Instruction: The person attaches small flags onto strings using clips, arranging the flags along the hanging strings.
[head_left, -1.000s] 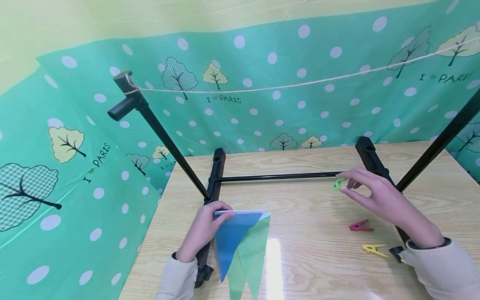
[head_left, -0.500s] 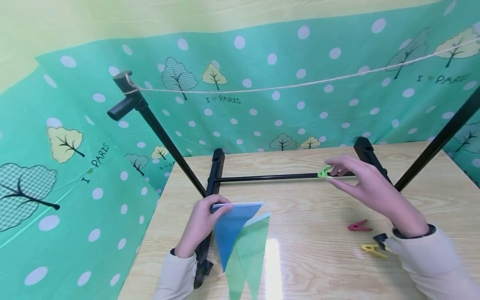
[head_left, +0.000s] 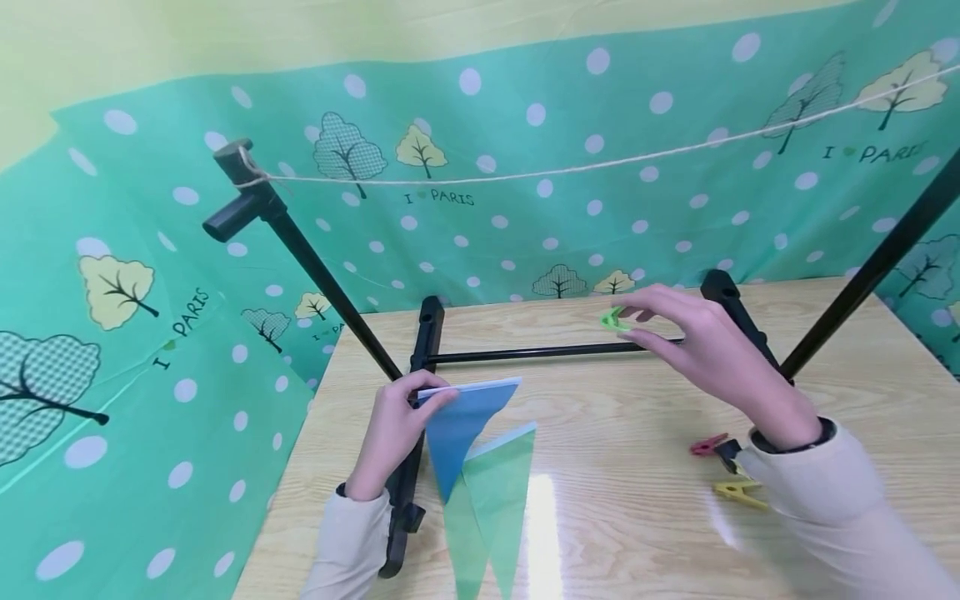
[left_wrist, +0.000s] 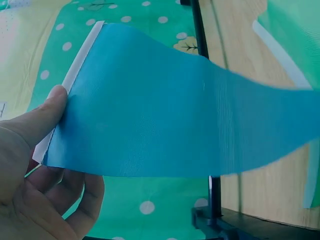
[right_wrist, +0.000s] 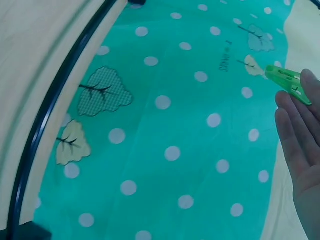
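Note:
My left hand pinches a blue triangular pennant by one end of its white top edge, thumb on the near face. In the left wrist view the pennant stretches away with its point bending to the right. My right hand holds a small green clothespin between thumb and fingertips, above the black crossbar. The right wrist view shows the clothespin pointing away from the fingers. Below the blue pennant, green pennants lie overlapping on the table.
A white string runs from the left black post to the right, above both hands. Pink and yellow clothespins lie by the right forearm. The right post rises beside that arm. A patterned green cloth hangs behind.
My left hand has lifted the blue pennant up off the green ones. My right hand has moved left and upward with the green clothespin.

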